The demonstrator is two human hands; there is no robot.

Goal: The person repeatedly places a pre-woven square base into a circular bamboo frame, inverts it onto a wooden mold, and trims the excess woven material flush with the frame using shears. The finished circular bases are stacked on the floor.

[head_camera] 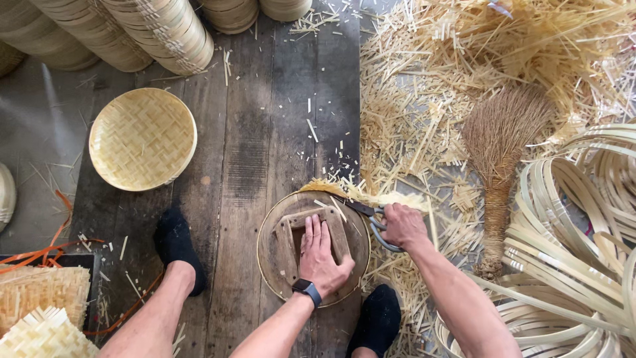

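Head cam: left hand (322, 255) lies flat, fingers together, on a round wooden form (313, 246); right hand (404, 225) is clamped on scissors (370, 217) at the frayed bamboo rim (371, 196).

1. No packages, labels or signs show anywhere on the plank floor or among the woven ware and cuttings.
2. The one screen is the smartwatch (306, 289) on the wrist of the left hand (321, 255): a small, dark, rounded-square face on a black band, blank from where I stand, just below the hand that presses flat on the round wooden form.
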